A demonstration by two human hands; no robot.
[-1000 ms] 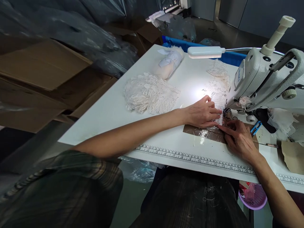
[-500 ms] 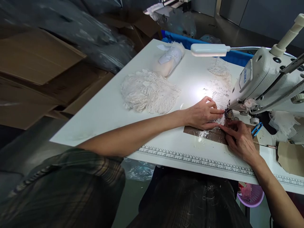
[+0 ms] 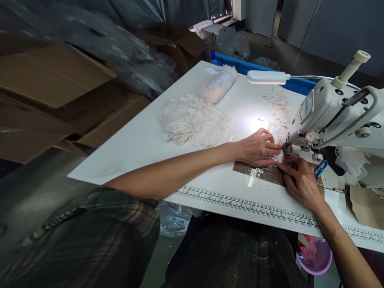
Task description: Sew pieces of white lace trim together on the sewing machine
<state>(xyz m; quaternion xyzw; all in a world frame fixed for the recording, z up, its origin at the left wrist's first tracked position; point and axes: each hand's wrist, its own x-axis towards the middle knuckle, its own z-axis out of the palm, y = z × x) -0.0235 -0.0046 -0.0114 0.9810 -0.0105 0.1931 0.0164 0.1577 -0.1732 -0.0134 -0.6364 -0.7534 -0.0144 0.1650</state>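
White lace [image 3: 277, 114] lies on the table and runs under the needle area of a white sewing machine [image 3: 322, 106]. My left hand [image 3: 258, 149] presses on the lace with its fingers spread, the fingertips close to the presser foot. Just right of it, at the lace's front edge, my right hand [image 3: 301, 180] has thumb and forefinger together near the needle; what they pinch is too small to make out. A brown plate [image 3: 261, 172] under clear film lies beneath the hands. A pile of white lace [image 3: 195, 120] rests left of the machine.
A wrapped roll [image 3: 220, 82] lies behind the lace pile. A lamp [image 3: 268, 77] hangs over the table. Blue snips [image 3: 321, 169] lie beside my right hand. A ruler strip [image 3: 240, 205] follows the front edge. Cardboard boxes [image 3: 54, 76] stand left; a purple basket [image 3: 319, 258] is below.
The whole view has shifted, so the table and machine appear slightly lower. Both hands keep nearly the same place at the lace by the needle.
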